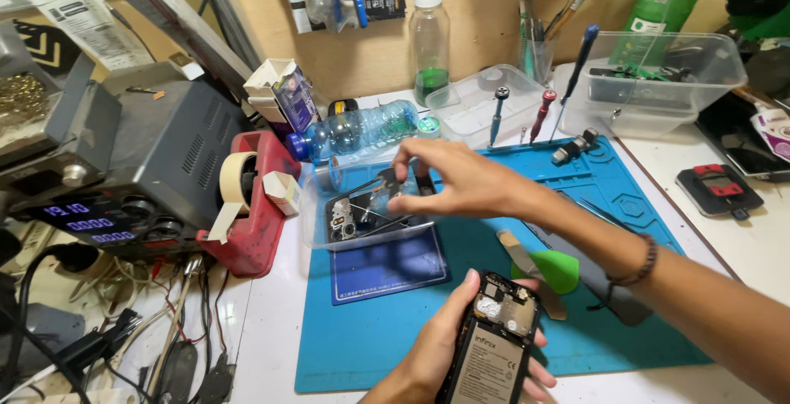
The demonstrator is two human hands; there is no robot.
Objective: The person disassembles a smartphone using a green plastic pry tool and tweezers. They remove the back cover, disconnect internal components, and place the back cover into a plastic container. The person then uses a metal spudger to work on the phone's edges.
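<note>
Two hands are seen over a blue work mat (387,330). At the left of the frame a red tape dispenser (251,206) is set beside a dark power supply (156,165). At lower centre, an opened phone (494,342) with its back cover off is gripped by the left hand (448,346), fingers wrapped around its edges. Above it, a clear plastic tray (317,223) of parts is reached into by the right hand (457,182), whose fingers are loosely spread; whether anything is pinched cannot be told. A green pick (559,268) is seen at centre right.
</note>
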